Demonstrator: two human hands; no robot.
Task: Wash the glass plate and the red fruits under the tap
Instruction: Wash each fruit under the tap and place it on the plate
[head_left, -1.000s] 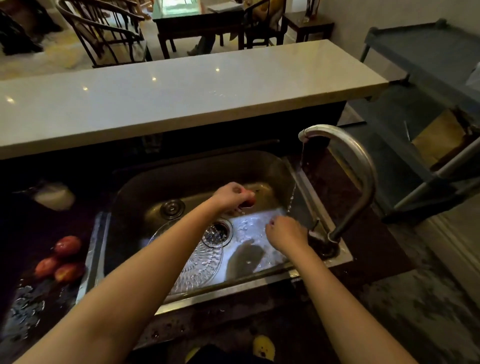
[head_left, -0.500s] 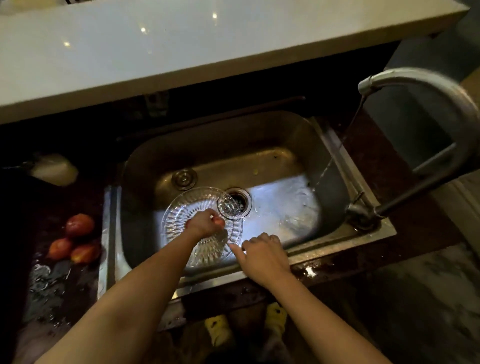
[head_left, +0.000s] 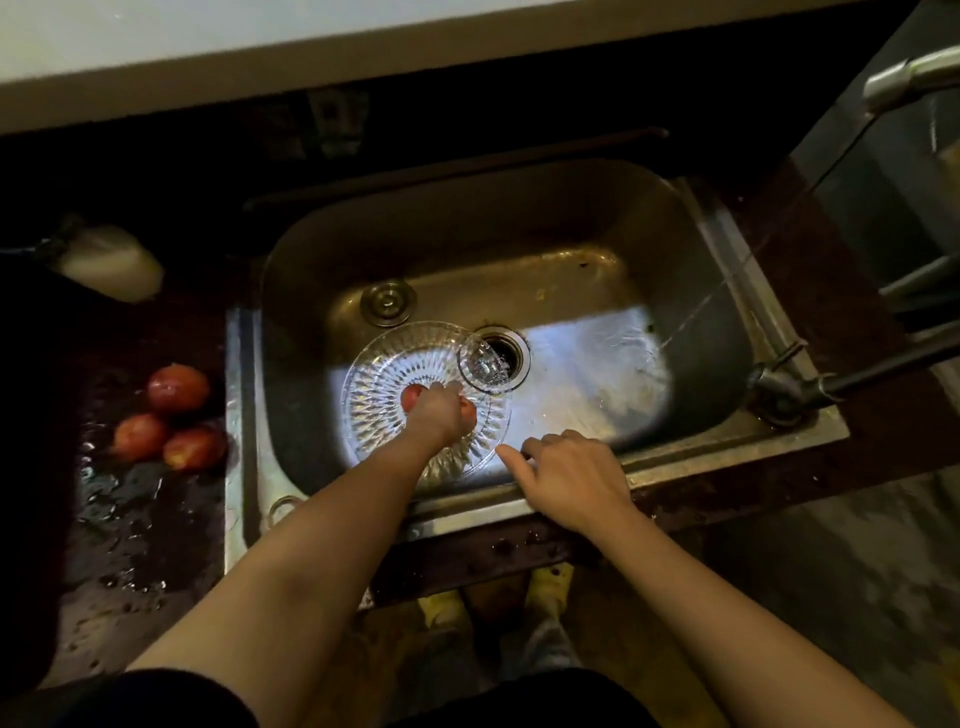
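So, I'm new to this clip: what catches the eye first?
The lit glass plate in the sink, with the left hand gripping a red fruit over it. Three more red fruits lie on the wet counter left of the sink; water streams in at the right.

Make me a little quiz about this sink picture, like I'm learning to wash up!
1. True or false: the left hand holds a red fruit over the glass plate.
2. How many red fruits lie on the counter left of the sink? A two, B three, C five.
3. Fill in: the right hand holds ____.
Key: 1 true; 2 B; 3 nothing.
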